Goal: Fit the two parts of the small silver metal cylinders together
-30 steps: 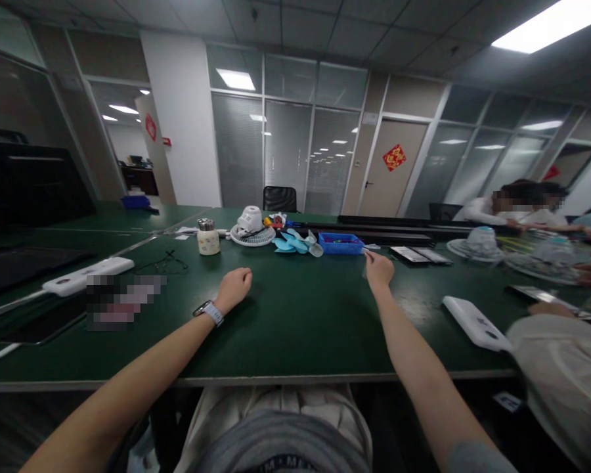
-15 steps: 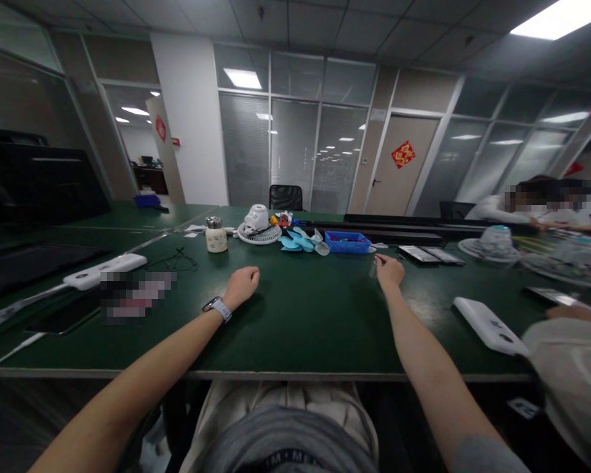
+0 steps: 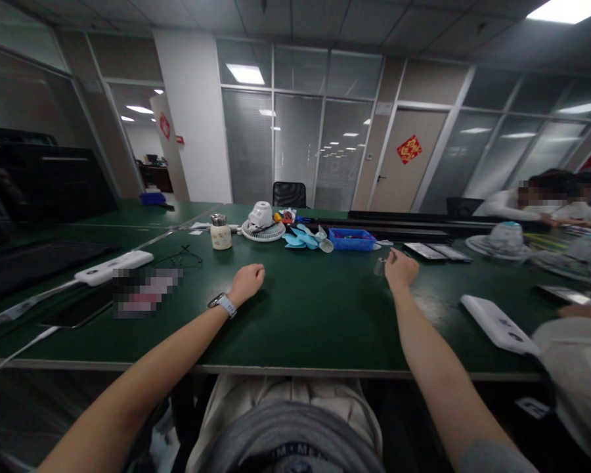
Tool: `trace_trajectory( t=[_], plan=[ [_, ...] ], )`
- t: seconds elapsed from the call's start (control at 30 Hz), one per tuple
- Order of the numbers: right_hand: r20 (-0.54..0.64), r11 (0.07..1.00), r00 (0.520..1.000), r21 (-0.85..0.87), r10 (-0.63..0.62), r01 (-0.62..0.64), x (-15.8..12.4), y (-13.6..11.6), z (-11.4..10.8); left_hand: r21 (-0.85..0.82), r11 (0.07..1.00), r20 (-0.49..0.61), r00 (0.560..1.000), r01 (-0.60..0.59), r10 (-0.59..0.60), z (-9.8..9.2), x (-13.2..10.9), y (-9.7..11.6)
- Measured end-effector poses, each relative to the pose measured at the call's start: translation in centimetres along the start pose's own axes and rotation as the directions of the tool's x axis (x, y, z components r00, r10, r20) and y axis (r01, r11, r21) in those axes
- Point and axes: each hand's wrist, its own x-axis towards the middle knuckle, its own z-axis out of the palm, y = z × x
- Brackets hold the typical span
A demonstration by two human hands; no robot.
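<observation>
My left hand [image 3: 247,281] lies on the green table in a loose fist, a watch [image 3: 220,301] on its wrist. Nothing shows in its curled fingers. My right hand [image 3: 402,268] is over the table's right side, with thumb and fingers pinched together. At its fingertips is a small greyish, shiny piece [image 3: 379,266], too small to name for sure. Beyond that hand is a blue bin [image 3: 351,240] with small parts inside. Left of the bin lie light-blue fan blades [image 3: 303,238], and farther left a white desk fan [image 3: 262,223] on its grille.
A cream flask [image 3: 221,235], glasses [image 3: 184,257], a power strip [image 3: 114,268] and a phone [image 3: 76,312] occupy the left. On the right are a white power strip [image 3: 497,322], flat panels [image 3: 437,252] and another fan [image 3: 503,242]. Other people sit at far right; a pale sleeve [image 3: 571,368] is close by.
The view has shifted slightly, so things sit a little farther right. My right hand has turned somewhat, and the small piece at its fingertips now looks shinier. My left hand stays put.
</observation>
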Motion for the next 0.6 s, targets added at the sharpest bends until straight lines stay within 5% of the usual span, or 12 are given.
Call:
trace_trajectory(
  t=[0.1,0.33,0.5,0.6],
  plan=[
    [-0.020,0.994,0.994,0.009,0.108,-0.108,-0.2,1.0,-0.1,-0.004,1.000,0.002,1.000,-0.011,0.011,-0.1,0.0,0.1],
    [0.208,0.928,0.907,-0.018,0.367,-0.372,-0.7,2.2,0.5,-0.011,1.000,-0.006,1.000,-0.022,0.022,0.3,0.1,-0.4],
    [-0.034,0.909,0.909,0.051,0.415,-0.413,-0.3,1.8,-0.5,-0.011,1.000,-0.010,1.000,-0.028,0.028,0.4,0.1,-0.4],
    [-0.181,0.942,0.932,0.189,0.313,-0.279,0.1,-0.5,-1.9,-0.021,1.000,0.002,1.000,-0.021,0.021,0.4,0.2,-0.3]
  ],
)
